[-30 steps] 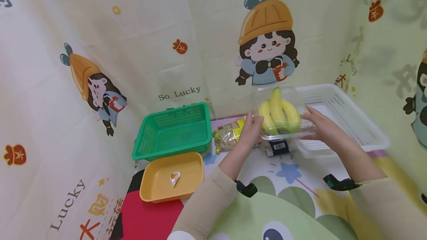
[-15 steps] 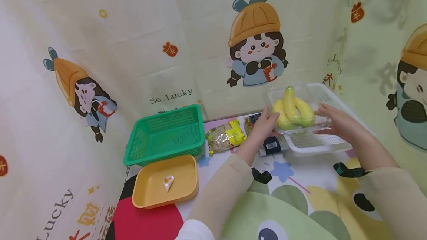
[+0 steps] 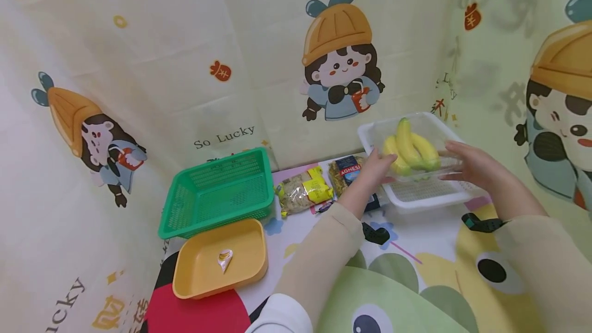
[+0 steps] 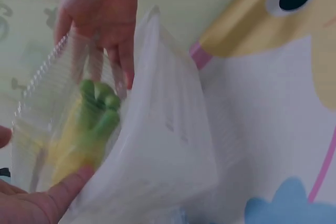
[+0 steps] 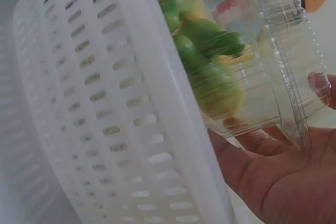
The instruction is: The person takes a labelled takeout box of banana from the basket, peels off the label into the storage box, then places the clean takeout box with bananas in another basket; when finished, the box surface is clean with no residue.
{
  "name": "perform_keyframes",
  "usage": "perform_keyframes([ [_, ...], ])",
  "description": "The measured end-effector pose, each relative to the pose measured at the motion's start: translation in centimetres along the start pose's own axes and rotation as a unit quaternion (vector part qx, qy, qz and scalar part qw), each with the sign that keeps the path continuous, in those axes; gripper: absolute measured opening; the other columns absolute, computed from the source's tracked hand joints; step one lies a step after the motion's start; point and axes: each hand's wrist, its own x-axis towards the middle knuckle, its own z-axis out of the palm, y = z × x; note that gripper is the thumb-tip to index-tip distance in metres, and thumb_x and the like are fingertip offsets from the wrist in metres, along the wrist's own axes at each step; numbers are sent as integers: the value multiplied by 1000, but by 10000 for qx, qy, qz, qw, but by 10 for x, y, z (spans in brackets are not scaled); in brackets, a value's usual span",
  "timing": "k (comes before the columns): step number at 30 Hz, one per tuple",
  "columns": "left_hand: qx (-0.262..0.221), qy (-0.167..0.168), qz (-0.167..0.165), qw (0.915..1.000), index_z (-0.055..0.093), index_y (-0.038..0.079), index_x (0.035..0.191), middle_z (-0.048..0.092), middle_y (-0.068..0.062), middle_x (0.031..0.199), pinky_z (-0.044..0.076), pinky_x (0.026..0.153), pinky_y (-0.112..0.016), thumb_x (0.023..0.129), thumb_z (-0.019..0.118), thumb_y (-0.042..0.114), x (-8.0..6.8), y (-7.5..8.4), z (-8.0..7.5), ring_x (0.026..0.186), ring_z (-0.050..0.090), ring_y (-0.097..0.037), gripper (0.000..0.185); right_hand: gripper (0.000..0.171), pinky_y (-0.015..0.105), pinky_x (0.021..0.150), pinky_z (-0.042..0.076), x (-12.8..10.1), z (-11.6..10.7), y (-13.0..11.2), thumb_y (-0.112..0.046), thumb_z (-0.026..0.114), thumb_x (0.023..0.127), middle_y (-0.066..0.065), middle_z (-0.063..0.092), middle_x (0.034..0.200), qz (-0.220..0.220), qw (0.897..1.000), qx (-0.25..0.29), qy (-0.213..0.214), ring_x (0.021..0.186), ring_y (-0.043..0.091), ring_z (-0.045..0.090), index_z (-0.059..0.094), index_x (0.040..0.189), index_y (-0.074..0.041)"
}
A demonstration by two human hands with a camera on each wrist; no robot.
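A clear plastic box (image 3: 433, 172) with several yellow bananas (image 3: 411, 152) inside is held between both hands at the white basket (image 3: 423, 203). My left hand (image 3: 373, 172) grips the box's left side, its thumb (image 4: 71, 184) on the near face in the left wrist view. Around the right side, my right hand (image 3: 478, 166) holds the box with fingers beneath and the thumb apart. In the right wrist view the bananas' green ends (image 5: 210, 51) show through the plastic, just past the basket's perforated wall (image 5: 105, 98). Whether the box touches the basket floor is hidden.
Left of the white basket lie an AGNESI packet (image 3: 344, 168), partly behind my left arm, and a yellow-labelled clear bag (image 3: 302, 191). Farther left stand a green basket (image 3: 217, 191) and a yellow tray (image 3: 199, 279) holding a small banana-printed wrapped piece (image 3: 224, 259). Patterned cloth walls enclose the table.
Both hands have carried the banana box rightward and down, from in front of the white basket's left edge to over and within it. The head view has turned to the right.
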Motion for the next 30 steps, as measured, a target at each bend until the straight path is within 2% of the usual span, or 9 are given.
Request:
perform_keyframes([
  [3, -142, 127, -169, 9997, 36, 15, 152, 45, -10, 150, 59, 84, -44, 92, 65, 25, -2, 1, 10, 127, 55, -32, 68, 80, 47, 98, 54, 4, -3, 4, -49, 26, 106, 32, -4, 161, 97, 9999, 138, -16, 126, 39, 50, -18, 155, -3],
  [5, -243, 193, -217, 9993, 38, 12, 150, 47, -10, 149, 58, 87, -48, 91, 65, 24, -5, 2, 16, 127, 53, -32, 67, 80, 48, 99, 53, 6, -5, 6, -48, 26, 106, 31, -6, 161, 123, 9998, 180, -29, 138, 54, 29, -19, 154, -2],
  [6, -299, 236, -259, 9989, 38, 12, 151, 45, -10, 150, 57, 88, -49, 90, 65, 24, -6, 3, 19, 129, 51, -32, 68, 80, 47, 99, 53, 6, -5, 7, -48, 25, 107, 31, -7, 161, 131, 9998, 161, -24, 140, 56, 20, -19, 154, -2],
  [7, -365, 268, -307, 9985, 36, 11, 152, 44, -9, 151, 56, 90, -50, 89, 65, 25, -7, 3, 21, 130, 50, -31, 71, 80, 46, 99, 53, 7, -6, 8, -49, 25, 106, 31, -7, 161, 150, 9998, 112, 5, 141, 57, 17, -18, 154, -1],
  [9, -449, 361, -373, 9976, 34, 10, 154, 42, -10, 153, 54, 95, -51, 88, 66, 26, -7, 2, 26, 132, 49, -32, 75, 80, 42, 98, 53, 8, -7, 11, -51, 23, 106, 30, -5, 162, 207, 9997, -124, 83, 140, 55, 22, -16, 155, 0],
  [12, -249, 498, -499, 9972, 30, 8, 155, 35, -8, 159, 45, 108, -48, 87, 65, 30, -6, 0, 29, 140, 42, -29, 80, 82, 37, 100, 51, 12, -7, 14, -53, 23, 105, 30, -2, 162, 321, 9983, -458, 161, 139, 50, 27, -12, 155, 1],
  [16, 162, 651, -660, 9956, 28, 7, 156, 29, -6, 162, 33, 119, -40, 87, 64, 36, -5, -2, 32, 148, 31, -25, 83, 83, 47, 110, 43, 15, -4, 18, -54, 23, 105, 30, 1, 162, 422, 9969, -645, 177, 142, 52, 24, -11, 155, 3],
  [21, 218, 808, -736, 9938, 34, 7, 153, 34, -7, 160, 35, 118, -40, 87, 62, 35, -5, -3, 36, 146, 34, -26, 78, 76, 61, 115, 29, 16, -3, 22, -47, 18, 107, 33, 1, 160, 473, 9964, -675, 184, 143, 55, 18, -12, 154, 5],
  [30, 76, 740, -629, 9952, 38, 12, 152, 40, -4, 157, 36, 117, -40, 89, 61, 35, -10, -2, 34, 143, 40, -25, 71, 73, 66, 115, 23, 25, -6, 24, -43, 17, 107, 35, -2, 159, 720, 9932, -831, 379, 145, 54, 13, -12, 153, 5],
])
